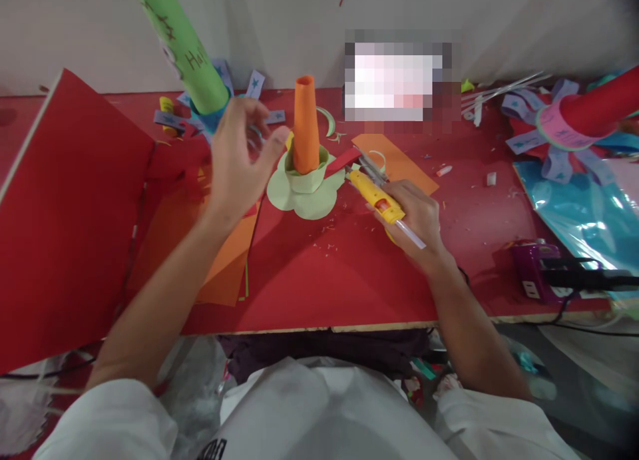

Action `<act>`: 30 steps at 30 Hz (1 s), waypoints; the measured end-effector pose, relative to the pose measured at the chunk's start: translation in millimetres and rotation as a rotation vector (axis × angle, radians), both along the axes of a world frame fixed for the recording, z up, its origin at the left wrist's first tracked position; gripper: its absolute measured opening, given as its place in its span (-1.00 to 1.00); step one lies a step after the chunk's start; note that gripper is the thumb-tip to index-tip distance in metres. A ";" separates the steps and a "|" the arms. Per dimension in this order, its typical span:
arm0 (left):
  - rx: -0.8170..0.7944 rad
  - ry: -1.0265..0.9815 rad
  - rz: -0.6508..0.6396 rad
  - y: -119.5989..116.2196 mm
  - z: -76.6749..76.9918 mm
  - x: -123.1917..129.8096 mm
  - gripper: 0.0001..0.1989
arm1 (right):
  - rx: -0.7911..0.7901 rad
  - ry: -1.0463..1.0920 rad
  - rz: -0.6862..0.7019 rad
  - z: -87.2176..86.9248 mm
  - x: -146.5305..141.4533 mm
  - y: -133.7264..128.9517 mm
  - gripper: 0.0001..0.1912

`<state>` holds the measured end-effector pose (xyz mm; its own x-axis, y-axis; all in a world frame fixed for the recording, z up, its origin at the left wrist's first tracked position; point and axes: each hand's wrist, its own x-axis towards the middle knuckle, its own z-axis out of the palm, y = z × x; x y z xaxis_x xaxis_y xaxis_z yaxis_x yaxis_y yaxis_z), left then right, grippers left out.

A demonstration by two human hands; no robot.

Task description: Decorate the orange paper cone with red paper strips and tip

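Observation:
My right hand is wrapped round a yellow glue gun, a clear glue stick jutting from its back end. Its nozzle points left, near a red paper strip. An orange paper cone stands upright inside a pale green paper ring on a flower-shaped green base. My left hand is raised just left of the cone, fingers curved and apart, with nothing visible between them. Behind it a green paper tube with writing leans to the left.
A red board stands tilted at the left, beside orange sheets. Another orange sheet lies behind the glue gun. At the right are a red tube, a blue packet and a purple box with black cables.

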<state>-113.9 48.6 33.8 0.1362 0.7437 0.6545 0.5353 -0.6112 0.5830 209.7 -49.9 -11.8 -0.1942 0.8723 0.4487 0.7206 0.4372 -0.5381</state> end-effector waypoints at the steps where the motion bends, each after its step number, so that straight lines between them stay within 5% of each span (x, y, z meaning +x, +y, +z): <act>1: -0.039 0.088 0.017 1.1 -1.4 -14.1 -0.64 | 0.009 0.001 0.003 0.2 0.0 0.2 -0.87; 5: -0.246 0.538 -0.051 0.4 -12.2 -62.3 -0.62 | 0.004 -0.037 0.096 -0.3 -6.2 -0.7 -0.87; 7: -0.263 0.529 -0.073 -3.7 -21.2 -71.1 -0.64 | -0.031 -0.142 0.125 -0.6 -14.0 -2.8 -0.88; 11: -0.263 0.398 -0.018 -16.5 -39.9 -61.4 -0.65 | -0.086 -0.448 0.107 -0.4 -34.5 -6.8 -0.91; 14: -0.292 0.486 0.007 -27.5 -48.4 -47.0 -0.70 | -0.094 -0.574 0.110 -0.5 -47.0 -7.5 -0.94; 19: -0.347 0.620 0.004 -37.4 -50.4 -33.9 -0.76 | -0.113 -0.630 0.064 1.2 -48.4 -8.5 -0.93; 30: -0.400 0.588 0.007 -35.3 -50.1 -33.7 -0.75 | -0.141 -0.689 0.046 6.7 -53.3 -11.0 -0.96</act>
<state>-147.5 13.4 -16.3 0.3777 0.9137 0.1502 0.8333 -0.4061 0.3752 156.4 -60.9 -5.0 -0.4317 0.8971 0.0935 0.9001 0.4353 -0.0201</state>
